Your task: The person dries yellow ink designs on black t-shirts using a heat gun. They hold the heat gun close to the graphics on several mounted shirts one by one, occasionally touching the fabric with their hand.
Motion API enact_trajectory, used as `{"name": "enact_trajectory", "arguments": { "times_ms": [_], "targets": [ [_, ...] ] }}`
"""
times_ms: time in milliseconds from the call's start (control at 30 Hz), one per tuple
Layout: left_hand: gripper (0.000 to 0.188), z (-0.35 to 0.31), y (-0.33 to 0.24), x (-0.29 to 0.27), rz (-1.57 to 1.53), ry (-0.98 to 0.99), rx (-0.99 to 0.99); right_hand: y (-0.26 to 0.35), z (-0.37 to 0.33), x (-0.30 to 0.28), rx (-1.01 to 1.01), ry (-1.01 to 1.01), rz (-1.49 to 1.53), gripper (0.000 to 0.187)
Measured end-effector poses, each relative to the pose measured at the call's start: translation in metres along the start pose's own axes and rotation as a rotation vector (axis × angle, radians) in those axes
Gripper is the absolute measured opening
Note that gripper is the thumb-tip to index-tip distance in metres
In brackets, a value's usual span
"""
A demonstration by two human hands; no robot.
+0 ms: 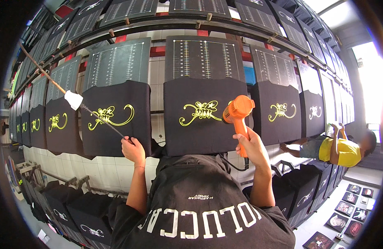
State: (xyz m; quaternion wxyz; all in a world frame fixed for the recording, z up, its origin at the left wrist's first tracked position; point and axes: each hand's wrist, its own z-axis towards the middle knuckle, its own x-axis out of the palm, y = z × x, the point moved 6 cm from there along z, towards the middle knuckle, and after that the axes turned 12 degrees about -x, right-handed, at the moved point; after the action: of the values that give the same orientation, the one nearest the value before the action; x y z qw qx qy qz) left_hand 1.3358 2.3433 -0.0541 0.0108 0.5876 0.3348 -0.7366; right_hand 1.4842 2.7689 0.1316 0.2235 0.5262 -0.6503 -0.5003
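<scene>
My right hand (255,148) is wrapped round the handle of an orange heat gun (242,108). Its dark nozzle points left, over the yellow line print at the right side of a black shirt (199,143) stretched on a board. In my left hand (134,150), closed fingers grip a black power cord (103,120). The cord runs up and left to a white connector (73,100), from which a brown cable (42,69) continues to the upper left. Below the left hand's cord lies another black shirt (135,97) with a similar yellow print.
Long rows of dark boards (116,62) carry black printed shirts, on metal rails (158,21). Behind me stands another row of shirts (305,186). At the right, a person in a yellow top (340,151) is near the same row. Printed pictures (337,221) lie on the floor.
</scene>
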Motion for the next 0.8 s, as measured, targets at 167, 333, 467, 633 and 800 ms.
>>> {"name": "enact_trajectory", "arguments": {
  "times_ms": [167,333,467,633,800],
  "targets": [
    [0.019,-0.002,-0.001,-0.001,-0.015,0.008,-0.013,-0.006,0.001,-0.014,0.004,-0.049,-0.030,0.037],
    [0.018,0.000,-0.001,-0.001,0.006,0.006,-0.011,-0.007,0.003,-0.025,-0.003,-0.067,-0.044,0.033],
    [0.017,-0.001,-0.004,-0.002,-0.012,-0.011,0.017,-0.005,0.006,-0.033,-0.008,-0.084,-0.051,0.031],
    [0.018,-0.003,-0.005,-0.004,-0.011,-0.043,0.032,-0.015,0.014,-0.046,-0.024,-0.077,-0.029,0.032],
    [0.019,-0.003,-0.004,0.000,0.022,-0.055,0.008,-0.014,0.023,-0.057,-0.026,-0.052,-0.016,0.043]
  ]
}}
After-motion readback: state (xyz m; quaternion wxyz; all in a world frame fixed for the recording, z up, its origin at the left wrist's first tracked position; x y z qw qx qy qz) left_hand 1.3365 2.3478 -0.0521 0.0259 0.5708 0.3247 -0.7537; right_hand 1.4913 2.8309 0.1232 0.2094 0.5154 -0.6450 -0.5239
